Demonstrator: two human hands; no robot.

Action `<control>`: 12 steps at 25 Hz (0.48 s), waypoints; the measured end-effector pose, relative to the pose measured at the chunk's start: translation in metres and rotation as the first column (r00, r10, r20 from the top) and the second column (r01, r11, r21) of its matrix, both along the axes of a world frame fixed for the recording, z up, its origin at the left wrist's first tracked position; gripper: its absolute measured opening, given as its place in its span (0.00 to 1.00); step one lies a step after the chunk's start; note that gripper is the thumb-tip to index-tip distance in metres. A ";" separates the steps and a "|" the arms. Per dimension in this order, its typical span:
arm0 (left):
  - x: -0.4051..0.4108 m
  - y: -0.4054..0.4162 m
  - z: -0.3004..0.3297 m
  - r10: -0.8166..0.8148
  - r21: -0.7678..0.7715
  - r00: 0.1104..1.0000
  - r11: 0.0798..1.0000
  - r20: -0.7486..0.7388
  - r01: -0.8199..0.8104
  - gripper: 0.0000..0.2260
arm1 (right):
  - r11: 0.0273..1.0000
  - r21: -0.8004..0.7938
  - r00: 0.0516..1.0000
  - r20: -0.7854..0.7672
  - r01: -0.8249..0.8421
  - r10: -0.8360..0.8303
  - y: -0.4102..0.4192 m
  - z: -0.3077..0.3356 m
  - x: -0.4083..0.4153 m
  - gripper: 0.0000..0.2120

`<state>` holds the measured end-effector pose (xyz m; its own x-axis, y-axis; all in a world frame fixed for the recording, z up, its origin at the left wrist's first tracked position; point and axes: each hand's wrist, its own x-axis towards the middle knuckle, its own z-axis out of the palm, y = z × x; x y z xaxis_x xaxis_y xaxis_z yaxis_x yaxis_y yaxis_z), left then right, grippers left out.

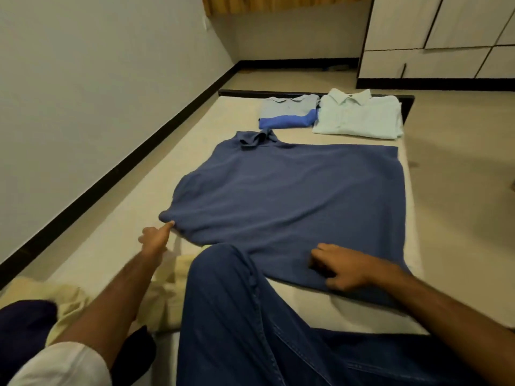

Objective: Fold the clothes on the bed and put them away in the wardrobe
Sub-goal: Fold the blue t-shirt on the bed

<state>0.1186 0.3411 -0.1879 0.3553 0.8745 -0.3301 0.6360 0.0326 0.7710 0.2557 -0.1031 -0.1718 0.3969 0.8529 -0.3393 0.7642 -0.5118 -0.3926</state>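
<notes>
While the blue polo shirt (pixel 292 196) lies spread flat on the bed (pixel 117 246), the left hand (pixel 156 238) pinches its left edge, apparently between fingertips, and the right hand (pixel 345 267) grips its near hem. Two folded shirts (pixel 334 114) sit near the bed's far end.

Floor (pixel 451 174) lies right of the mattress; a wall (pixel 83 79) stands left, curtain (pixel 278 4) far.

place: bedroom, likely home | bed (pixel 117 240) | wardrobe (pixel 434 37) | curtain (pixel 278 4)
</notes>
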 end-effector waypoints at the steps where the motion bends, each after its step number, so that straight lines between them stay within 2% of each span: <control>1: -0.004 -0.001 0.002 -0.047 -0.076 0.994 0.996 0.103 0.055 0.19 | 0.997 0.078 0.999 0.026 -0.022 0.020 0.017 -0.008 -0.004 0.18; 2: -0.005 -0.002 0.002 -0.118 -0.086 0.979 0.987 0.164 0.134 0.15 | 0.990 0.136 0.998 0.054 -0.036 0.029 0.032 -0.016 -0.009 0.20; 4: -0.001 -0.005 0.003 -0.211 -0.079 0.943 0.968 0.255 0.238 0.15 | 0.973 0.228 0.995 0.094 -0.040 0.019 0.063 -0.024 -0.020 0.26; 5: 0.003 -0.006 0.005 -0.220 -0.094 0.915 0.959 0.338 0.266 0.17 | 0.967 0.250 0.995 0.098 -0.046 0.022 0.077 -0.026 -0.024 0.30; 7: 0.011 -0.010 0.011 -0.137 -0.203 0.852 0.941 0.505 0.272 0.20 | 0.953 0.287 0.987 0.150 -0.092 0.051 0.101 -0.034 -0.032 0.35; 9: 0.019 -0.013 0.011 -0.070 -0.312 0.805 0.899 0.589 0.306 0.15 | 0.932 0.319 0.953 0.293 -0.173 0.076 0.120 -0.044 -0.038 0.38; 12: 0.026 -0.011 0.014 -0.175 -0.279 0.738 0.850 0.651 0.447 0.16 | 0.913 0.332 0.835 0.551 -0.236 0.015 0.154 -0.052 -0.040 0.35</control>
